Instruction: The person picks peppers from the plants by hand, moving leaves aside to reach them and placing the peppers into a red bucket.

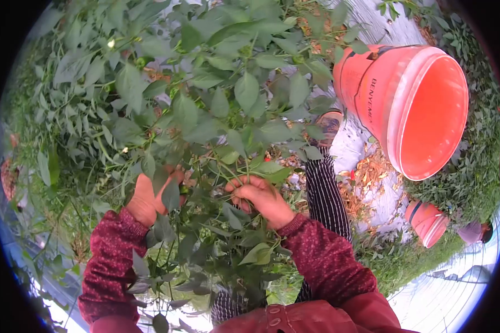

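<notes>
A bushy pepper plant [191, 114] with broad green leaves and a few small white flowers fills the space in front of me. My right hand [261, 198] is closed, its thumb and fingers pinched around thin green stems [228, 173] near the middle of the plant. To the left, my left hand [145, 200] reaches in among the foliage with its fingers curled. Dark leaves cover part of it, so what lies between those fingers is hidden. Both sleeves are dark red and speckled.
A large orange-red bucket [366, 89] lies tilted at the upper right, its mouth facing me. Farther off stands a smaller red bucket [425, 219], with a person [472, 232] beside it. Pale ground sheeting [386, 197] and dry leaves [372, 173] lie between plant rows.
</notes>
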Motion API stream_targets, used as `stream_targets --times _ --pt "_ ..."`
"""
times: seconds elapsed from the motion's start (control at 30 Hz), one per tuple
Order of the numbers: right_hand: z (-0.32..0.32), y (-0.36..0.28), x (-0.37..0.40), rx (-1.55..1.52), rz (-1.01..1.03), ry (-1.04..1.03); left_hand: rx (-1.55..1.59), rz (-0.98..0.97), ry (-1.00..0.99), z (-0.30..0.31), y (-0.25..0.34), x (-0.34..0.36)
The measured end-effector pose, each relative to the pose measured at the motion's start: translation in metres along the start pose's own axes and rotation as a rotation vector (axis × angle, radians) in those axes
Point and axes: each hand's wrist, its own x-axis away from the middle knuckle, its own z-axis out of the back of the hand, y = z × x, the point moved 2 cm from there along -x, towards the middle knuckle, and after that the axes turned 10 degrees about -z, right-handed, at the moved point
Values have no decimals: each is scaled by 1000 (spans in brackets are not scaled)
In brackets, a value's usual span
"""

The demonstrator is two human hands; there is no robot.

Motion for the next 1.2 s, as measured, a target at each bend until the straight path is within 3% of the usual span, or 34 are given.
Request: stream_targets --times 0.07,0.13,0.2,0.27,0.33,0.4,0.43,0.47,0.5,0.53,0.57,0.6,0.63,0.67,0.7,0.73,0.8,0.83,0.87,0.9,0.97,1.07,1.13,1.2 --pt "1 1 0 -32 9 14 439 126 -88 22 17 -4" --pt "0 6 -3 -49 -1 -3 276 94 -111 35 29 -5" --pt "1 7 -5 -55 -12 -9 308 196 145 50 27 -12" --pt "0 15 -9 -21 50 -13 289 72 211 76 39 -31" --pt "-1 10 -1 -38 80 0 854 -220 280 97 77 -65" --pt "-8 17 -15 -14 1000 441 1126 -192 281 118 129 -112" --pt "5 13 -14 1 1013 455 1266 -247 254 131 160 -138" --pt "15 10 -16 50 843 360 1381 -408 375 126 187 -165" --pt "22 8 -19 97 661 251 1483 -459 343 130 216 -189" --pt "26 11 -22 137 464 126 1451 -624 436 130 238 -213" --pt "24 17 -27 174 252 -17 1483 -598 519 123 259 -231" --pt "19 27 -32 209 31 -171 1307 -587 733 116 270 -240" --pt "13 12 -20 358 -81 -61 1334 -548 727 114 270 -238" --pt "26 29 -31 -31 -59 -156 1253 -472 845 115 258 -222" --pt "28 39 -35 -430 -50 -218 1175 -511 771 115 233 -208" --pt "30 51 -32 -450 -106 -244 1105 -559 689 112 200 -193" --pt "7 0 5 473 128 199 1179 -294 457 111 124 -130" --pt "-3 -17 8 382 -81 119 1184 -240 476 95 89 -104" --pt "0 -5 2 222 -20 110 1223 -154 448 84 58 -69" --pt "1 2 -2 212 -10 119 1249 60 425 74 34 -34" --pt "3 6 -4 220 2 133 1304 294 372 41 -4 17" --pt "1 2 -7 303 -68 146 1491 373 283 -19 -16 61" --pt "2 3 -8 336 -67 147 992 368 272 -49 -13 74" --pt "1 6 -12 351 -87 164 972 453 230 -66 -17 79"
